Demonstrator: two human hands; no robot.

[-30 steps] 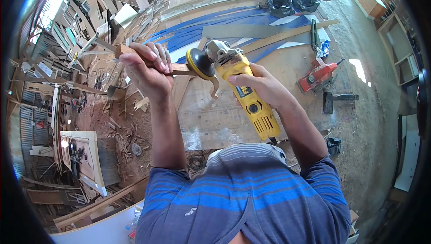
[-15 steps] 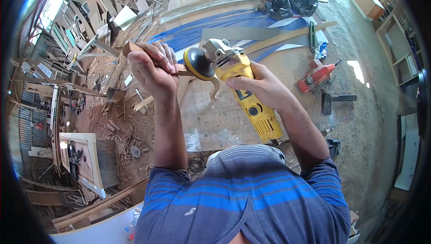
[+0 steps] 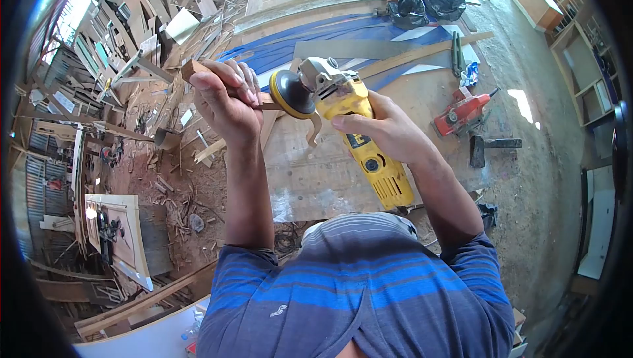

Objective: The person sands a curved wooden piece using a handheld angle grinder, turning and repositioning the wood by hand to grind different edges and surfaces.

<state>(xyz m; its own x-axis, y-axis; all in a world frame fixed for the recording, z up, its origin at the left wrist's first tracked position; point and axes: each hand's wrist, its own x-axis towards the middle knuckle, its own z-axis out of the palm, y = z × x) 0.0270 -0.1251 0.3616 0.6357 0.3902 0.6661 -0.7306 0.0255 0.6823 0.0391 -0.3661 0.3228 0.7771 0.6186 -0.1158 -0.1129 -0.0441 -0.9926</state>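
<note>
My left hand [image 3: 231, 101] is wrapped round a brown wooden piece [image 3: 270, 103], whose squared end sticks out past my thumb and whose curved end shows beyond the disc. My right hand [image 3: 389, 127] grips the body of a yellow power tool [image 3: 379, 163] with a metal head. On the tool's head sits a round black pad with a yellow rim [image 3: 292, 94], which lies against or just over the wooden piece; the exact contact is hidden. Both hands are above the wooden worktable [image 3: 316, 186].
Blue strips [image 3: 283, 45] and long boards lie across the table's far part. To the right are a red power tool [image 3: 465, 113], a hammer [image 3: 479, 151] and black plastic bags [image 3: 445, 3]. Wood scraps litter the ground at the left.
My left hand, with the wooden piece, has shifted slightly right toward the pad since the earliest frame. The yellow tool has barely moved.
</note>
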